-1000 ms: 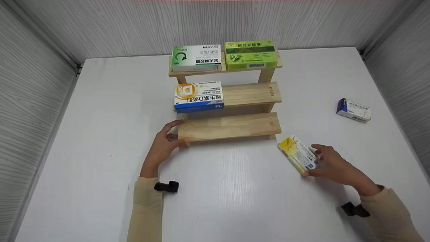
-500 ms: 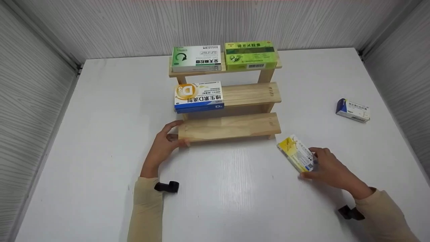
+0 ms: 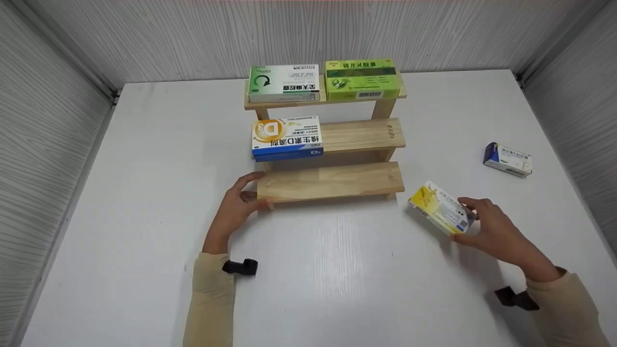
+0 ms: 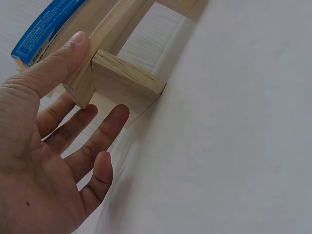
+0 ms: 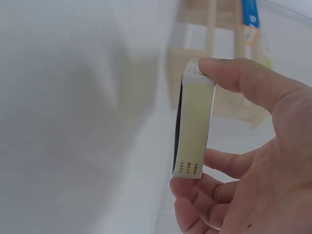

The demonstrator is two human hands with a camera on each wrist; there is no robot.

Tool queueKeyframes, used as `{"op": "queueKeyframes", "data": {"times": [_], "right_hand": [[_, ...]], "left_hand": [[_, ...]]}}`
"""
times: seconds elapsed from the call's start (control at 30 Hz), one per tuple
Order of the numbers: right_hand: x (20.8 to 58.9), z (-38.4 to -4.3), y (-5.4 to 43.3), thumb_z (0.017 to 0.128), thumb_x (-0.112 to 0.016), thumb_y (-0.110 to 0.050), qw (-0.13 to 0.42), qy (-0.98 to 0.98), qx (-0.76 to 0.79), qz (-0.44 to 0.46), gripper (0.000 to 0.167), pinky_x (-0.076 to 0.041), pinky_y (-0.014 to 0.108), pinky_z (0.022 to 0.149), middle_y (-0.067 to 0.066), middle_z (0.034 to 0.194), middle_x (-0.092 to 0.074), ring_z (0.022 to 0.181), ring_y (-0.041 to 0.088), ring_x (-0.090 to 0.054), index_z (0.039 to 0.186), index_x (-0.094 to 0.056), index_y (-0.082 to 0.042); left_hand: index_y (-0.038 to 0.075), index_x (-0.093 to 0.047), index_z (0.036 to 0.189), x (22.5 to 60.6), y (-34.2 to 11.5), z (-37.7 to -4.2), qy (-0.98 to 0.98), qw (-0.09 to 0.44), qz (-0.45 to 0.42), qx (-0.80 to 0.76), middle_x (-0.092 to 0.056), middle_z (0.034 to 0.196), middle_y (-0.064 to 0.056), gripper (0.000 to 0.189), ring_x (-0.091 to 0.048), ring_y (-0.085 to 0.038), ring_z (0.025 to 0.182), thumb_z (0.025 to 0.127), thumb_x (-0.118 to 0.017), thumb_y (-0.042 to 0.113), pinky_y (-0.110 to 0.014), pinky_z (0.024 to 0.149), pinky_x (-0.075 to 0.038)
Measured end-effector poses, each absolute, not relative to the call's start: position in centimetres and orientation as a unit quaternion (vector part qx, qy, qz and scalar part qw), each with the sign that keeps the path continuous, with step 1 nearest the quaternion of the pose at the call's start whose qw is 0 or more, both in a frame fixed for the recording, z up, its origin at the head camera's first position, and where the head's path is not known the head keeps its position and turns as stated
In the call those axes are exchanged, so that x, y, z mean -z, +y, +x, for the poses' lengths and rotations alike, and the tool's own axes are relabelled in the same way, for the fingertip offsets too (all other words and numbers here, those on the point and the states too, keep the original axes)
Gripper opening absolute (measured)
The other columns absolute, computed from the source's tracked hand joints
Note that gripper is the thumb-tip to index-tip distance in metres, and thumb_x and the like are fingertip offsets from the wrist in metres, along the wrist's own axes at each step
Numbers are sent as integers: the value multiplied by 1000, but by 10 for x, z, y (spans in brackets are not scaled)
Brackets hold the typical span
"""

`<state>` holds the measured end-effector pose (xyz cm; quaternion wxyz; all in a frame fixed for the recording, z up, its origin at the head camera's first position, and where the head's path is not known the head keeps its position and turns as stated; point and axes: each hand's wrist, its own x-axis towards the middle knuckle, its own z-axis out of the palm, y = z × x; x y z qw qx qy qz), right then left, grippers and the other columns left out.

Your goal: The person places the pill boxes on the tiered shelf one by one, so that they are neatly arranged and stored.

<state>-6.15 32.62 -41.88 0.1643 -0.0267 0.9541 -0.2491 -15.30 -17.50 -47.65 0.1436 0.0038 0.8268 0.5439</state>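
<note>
My right hand (image 3: 499, 236) pinches a white and yellow medicine box (image 3: 439, 207) by its right end, thumb on the near edge and fingers on the far edge. The box is raised off the table, its shadow lying apart below it. In the right wrist view, the thumb presses one edge of the pale yellow end flap (image 5: 195, 126) and fingers lie at the opposite edge. My left hand (image 3: 235, 209) holds the left end of the lowest step of a three-step wooden stand (image 3: 332, 181), thumb at the front and fingers around the end, also seen in the left wrist view.
On the top step lie a green-white box (image 3: 283, 83) and a lime-green box (image 3: 362, 79). A blue-white vitamin D box (image 3: 287, 137) lies on the middle step's left half. A small blue-white box (image 3: 507, 159) is on the table at right. Grey panels (image 3: 308, 38) wall the table.
My right hand first closed further onto the yellow and white box, then raised it off the table and moved it slightly right and away from me. The left hand stayed on the stand.
</note>
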Motion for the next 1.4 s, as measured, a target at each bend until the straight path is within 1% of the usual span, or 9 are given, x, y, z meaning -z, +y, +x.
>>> {"op": "queueKeyframes", "data": {"times": [0.1, 0.2, 0.37, 0.47, 0.63, 0.7, 0.87, 1.17, 1.4], "right_hand": [[409, -63, 334, 80, -78, -21, 137, 950, 279, -37, 82, -39, 32, 80, 28, 131, -44, 108, 37, -44, 143, -33, 5], [399, -65, 340, 81, -78, -16, 102, 948, 296, -50, 76, -34, 31, 81, 26, 131, -45, 108, 31, -43, 142, -37, 3], [384, -73, 345, 77, -78, -3, 45, 946, 307, -89, 69, -28, 32, 83, 21, 131, -49, 104, 3, -37, 138, -45, -2], [375, -81, 344, 75, -78, 2, 30, 945, 309, -106, 70, -28, 30, 82, 18, 132, -48, 102, -6, -33, 137, -47, -6], [365, -99, 338, 74, -78, 5, 19, 936, 322, -141, 72, -29, 27, 83, 8, 133, -48, 105, -4, -35, 137, -47, -10], [363, -107, 334, 75, -77, 6, 17, 930, 330, -163, 72, -29, 24, 83, -3, 133, -48, 106, -3, -38, 137, -47, -11], [355, -124, 323, 77, -75, 4, 24, 919, 338, -200, 70, -31, 21, 82, -15, 133, -45, 108, -5, -40, 138, -46, -13], [350, -150, 304, 81, -71, 6, 41, 894, 376, -239, 66, -35, 14, 84, -7, 139, -42, 115, -3, -39, 140, -44, -10], [348, -171, 281, 83, -67, 4, 50, 889, 383, -245, 65, -35, 20, 87, 7, 143, -41, 116, -3, -37, 141, -45, -15]], "left_hand": [[25, -44, 143, 477, -175, -153, 826, 140, 8, -545, -45, 144, -9, 77, -62, -29, 112, 77, -81, 34, -32, 85, -49], [26, -44, 143, 477, -173, -153, 826, 144, 4, -544, -44, 145, -8, 77, -61, -28, 113, 76, -82, 36, -34, 87, -49], [27, -44, 143, 478, -170, -154, 827, 154, 1, -541, -42, 148, -8, 77, -59, -29, 115, 77, -81, 36, -38, 90, -48], [28, -44, 143, 477, -170, -153, 830, 155, -3, -536, -43, 147, -8, 75, -59, -29, 114, 78, -80, 34, -38, 90, -49], [28, -44, 143, 478, -170, -152, 830, 155, -7, -535, -47, 144, -10, 74, -60, -28, 112, 78, -80, 32, -38, 90, -48], [28, -44, 143, 479, -171, -151, 829, 157, -8, -537, -47, 143, -10, 75, -60, -28, 113, 78, -80, 31, -38, 91, -48], [29, -44, 143, 480, -173, -151, 829, 158, -13, -535, -47, 144, -9, 74, -59, -28, 114, 78, -80, 32, -37, 90, -48], [27, -46, 142, 479, -175, -151, 815, 152, 2, -559, -44, 145, -6, 75, -61, -26, 109, 76, -82, 31, -28, 83, -46], [27, -45, 142, 476, -176, -152, 817, 149, 1, -556, -43, 146, -5, 78, -61, -26, 109, 74, -83, 32, -29, 83, -47]]}}
